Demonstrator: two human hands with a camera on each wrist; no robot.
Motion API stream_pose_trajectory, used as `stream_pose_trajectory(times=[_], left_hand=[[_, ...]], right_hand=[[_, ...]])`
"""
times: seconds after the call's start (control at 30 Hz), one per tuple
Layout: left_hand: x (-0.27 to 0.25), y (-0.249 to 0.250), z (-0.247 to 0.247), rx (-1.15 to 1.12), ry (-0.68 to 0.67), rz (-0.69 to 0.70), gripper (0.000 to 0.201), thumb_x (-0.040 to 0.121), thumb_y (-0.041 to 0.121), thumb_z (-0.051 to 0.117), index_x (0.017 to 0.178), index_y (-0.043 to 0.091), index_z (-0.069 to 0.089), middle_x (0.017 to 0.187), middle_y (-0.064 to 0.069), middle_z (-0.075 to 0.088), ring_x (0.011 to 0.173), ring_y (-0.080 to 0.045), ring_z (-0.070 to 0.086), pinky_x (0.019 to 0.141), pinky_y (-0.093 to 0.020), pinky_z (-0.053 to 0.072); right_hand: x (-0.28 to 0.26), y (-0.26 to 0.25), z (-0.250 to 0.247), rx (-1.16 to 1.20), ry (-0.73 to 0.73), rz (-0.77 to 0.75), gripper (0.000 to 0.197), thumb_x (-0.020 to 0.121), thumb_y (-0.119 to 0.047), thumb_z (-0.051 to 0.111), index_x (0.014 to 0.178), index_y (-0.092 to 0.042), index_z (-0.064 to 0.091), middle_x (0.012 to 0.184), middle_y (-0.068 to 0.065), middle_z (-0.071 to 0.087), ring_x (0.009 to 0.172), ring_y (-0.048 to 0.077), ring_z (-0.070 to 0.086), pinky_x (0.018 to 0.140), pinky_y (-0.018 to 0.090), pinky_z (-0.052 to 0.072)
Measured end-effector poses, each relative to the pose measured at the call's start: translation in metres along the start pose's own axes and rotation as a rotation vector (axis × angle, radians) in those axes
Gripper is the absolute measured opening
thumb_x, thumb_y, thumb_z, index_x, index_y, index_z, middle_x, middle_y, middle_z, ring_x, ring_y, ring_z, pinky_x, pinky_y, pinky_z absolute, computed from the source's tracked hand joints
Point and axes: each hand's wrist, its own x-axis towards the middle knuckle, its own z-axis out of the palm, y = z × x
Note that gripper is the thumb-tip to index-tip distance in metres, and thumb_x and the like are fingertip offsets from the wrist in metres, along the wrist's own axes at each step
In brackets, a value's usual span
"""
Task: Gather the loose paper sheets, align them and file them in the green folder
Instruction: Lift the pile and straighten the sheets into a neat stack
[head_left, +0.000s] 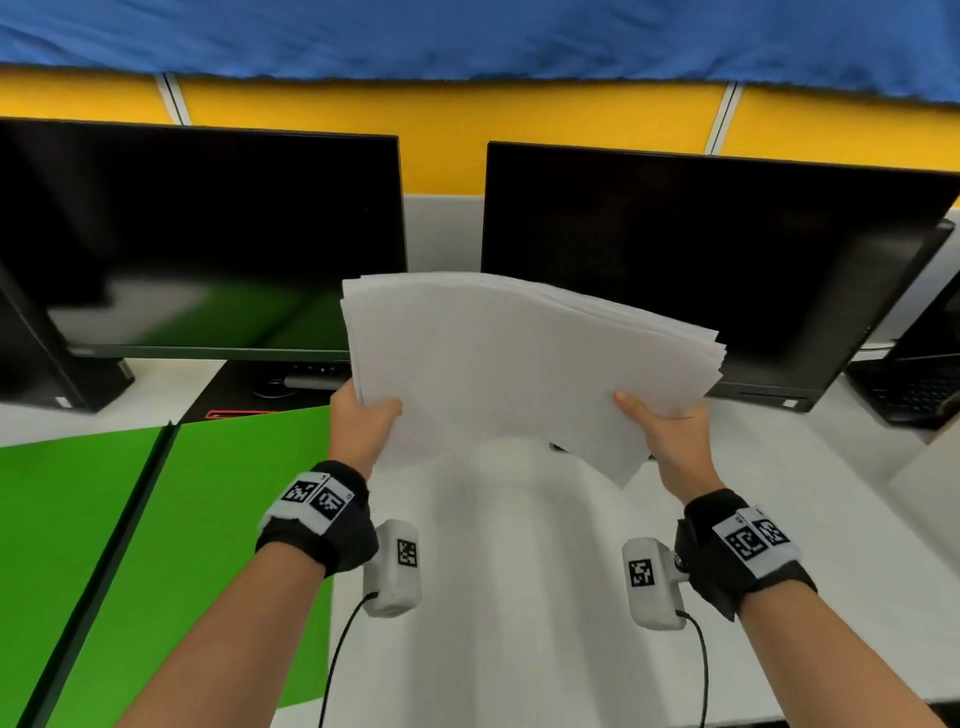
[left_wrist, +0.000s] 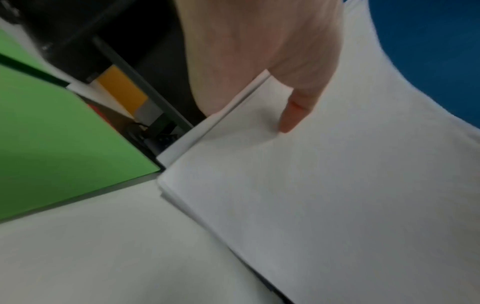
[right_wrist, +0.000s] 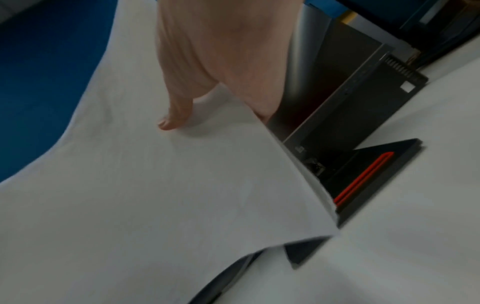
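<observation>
A stack of white paper sheets (head_left: 519, 358) is lifted off the desk, tilted, its far edges fanned unevenly. My left hand (head_left: 363, 421) grips the stack's left edge, thumb on top. My right hand (head_left: 670, 431) grips the near right edge, thumb on top too. In the left wrist view the thumb (left_wrist: 293, 111) presses on the stack (left_wrist: 311, 185); the sheet edges are stepped. In the right wrist view the thumb (right_wrist: 176, 111) lies on the bending sheets (right_wrist: 155, 185). The green folder (head_left: 156, 519) lies open flat on the desk at the left, also seen as green folder (left_wrist: 52, 133).
Two dark monitors (head_left: 197, 244) (head_left: 727, 270) stand behind the paper. A black computer case (head_left: 41, 364) is at far left, a laptop (head_left: 914, 384) at far right. The white desk (head_left: 519, 571) spreads below the hands. A black monitor base with a red stripe (right_wrist: 363, 181) sits under the stack.
</observation>
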Motion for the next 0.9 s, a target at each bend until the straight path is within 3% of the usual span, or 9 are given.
stream_pose_trajectory(times=[0.07,0.13,0.23,0.3,0.43,0.53,0.63,0.8,0.9], left_hand=[[-0.005,-0.013,-0.002,-0.075,0.03,-0.038,0.033,0.077,-0.015,0.057,0.104,0.004,0.057,0.09,-0.007,0.062,0.076,-0.02,0.058,0.05,-0.006,0.046],[-0.012,-0.025,-0.005,-0.12,0.039,-0.095,0.029,0.076,-0.012,0.063,0.1,0.005,0.059,0.095,-0.008,0.063,0.062,-0.006,0.062,0.049,-0.006,0.048],[-0.018,-0.034,-0.005,-0.172,0.037,-0.119,0.026,0.075,-0.01,0.068,0.081,0.014,0.06,0.071,0.005,0.068,0.048,0.008,0.061,0.048,-0.007,0.048],[-0.02,-0.035,-0.003,-0.193,0.04,-0.11,0.025,0.074,-0.009,0.069,0.084,0.013,0.061,0.065,0.011,0.069,0.049,0.008,0.061,0.049,-0.008,0.048],[-0.02,-0.031,-0.001,-0.221,0.042,-0.095,0.018,0.078,-0.001,0.069,0.082,0.014,0.062,0.081,0.004,0.065,0.052,0.009,0.062,0.053,-0.008,0.051],[-0.017,-0.026,-0.003,-0.252,0.06,-0.068,0.014,0.079,0.002,0.068,0.086,0.013,0.064,0.075,0.009,0.069,0.057,0.008,0.064,0.055,-0.01,0.052],[-0.018,-0.026,-0.003,-0.236,0.034,-0.037,0.018,0.078,0.002,0.07,0.092,0.01,0.062,0.084,0.003,0.067,0.059,0.007,0.065,0.056,-0.011,0.052],[-0.022,-0.023,0.004,-0.261,0.08,0.008,0.023,0.076,0.002,0.072,0.082,0.021,0.059,0.085,0.004,0.066,0.065,0.002,0.063,0.062,-0.014,0.053],[-0.022,-0.019,0.007,-0.263,0.116,0.007,0.022,0.077,0.007,0.072,0.08,0.023,0.057,0.083,0.007,0.064,0.066,0.001,0.061,0.065,-0.015,0.052]], right_hand=[[-0.005,0.009,-0.004,-0.023,-0.008,0.033,0.03,0.077,-0.001,0.071,0.101,-0.016,0.064,0.098,-0.002,0.068,0.083,0.004,0.068,0.069,0.018,0.057],[-0.01,0.02,-0.007,-0.048,-0.026,0.092,0.034,0.075,-0.002,0.073,0.107,-0.011,0.064,0.099,-0.002,0.069,0.081,0.003,0.069,0.065,0.016,0.056],[-0.014,0.031,-0.005,-0.04,-0.031,0.149,0.037,0.076,-0.003,0.073,0.111,-0.008,0.062,0.099,-0.001,0.068,0.088,0.011,0.067,0.064,0.017,0.056],[-0.015,0.032,-0.001,-0.006,-0.004,0.148,0.028,0.078,-0.003,0.071,0.104,-0.011,0.063,0.097,0.0,0.068,0.085,0.012,0.067,0.061,0.018,0.056],[-0.012,0.026,0.007,0.027,0.04,0.114,0.017,0.08,-0.003,0.069,0.09,-0.017,0.065,0.091,-0.001,0.069,0.074,0.005,0.069,0.062,0.018,0.057],[-0.006,0.02,0.007,0.052,0.061,0.091,0.02,0.079,-0.004,0.07,0.097,-0.012,0.065,0.094,0.001,0.068,0.083,0.013,0.067,0.064,0.021,0.056],[-0.006,0.019,0.006,0.022,0.059,0.08,0.029,0.078,-0.006,0.071,0.105,-0.012,0.062,0.097,-0.001,0.067,0.087,0.014,0.066,0.062,0.017,0.055],[-0.005,0.006,0.014,0.011,0.074,0.014,0.01,0.084,-0.013,0.067,0.081,-0.022,0.062,0.082,-0.002,0.065,0.073,0.011,0.063,0.061,0.02,0.051],[0.0,-0.001,0.017,0.013,0.136,-0.005,0.032,0.088,-0.02,0.062,0.058,-0.024,0.051,0.058,-0.01,0.054,0.057,0.007,0.052,0.054,0.017,0.045]])
